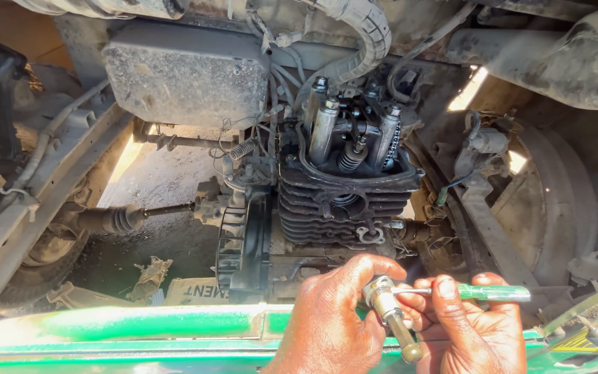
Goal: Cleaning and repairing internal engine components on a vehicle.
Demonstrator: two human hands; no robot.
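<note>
1. The vehicle underside fills most of the view: a grey box-shaped housing [185, 73] up top, a ribbed hose [361, 34] curving down beside it, and a wheel [548, 201] off to the right
2. In the middle sits the dark finned engine cylinder head [344, 201], its cover off, with valve springs and rocker parts [354, 135] standing bare on top
3. To its left a black ribbed fan cover [240, 242] stands on edge, and a thin axle shaft with a rubber boot [115, 219] runs out further left
4. A green painted body edge [140, 332] crosses the bottom, nearest the viewer
5. Both hands hover just below the engine, touching each other
6. The left hand [333, 322] is curled closed around a metal socket tool [392, 318], whose shaft slants down and to the right
7. The right hand [472, 325] pinches a green-handled bar [482, 293] narrowly between thumb and fingers; the bar lies level and meets the socket tool's head
</note>
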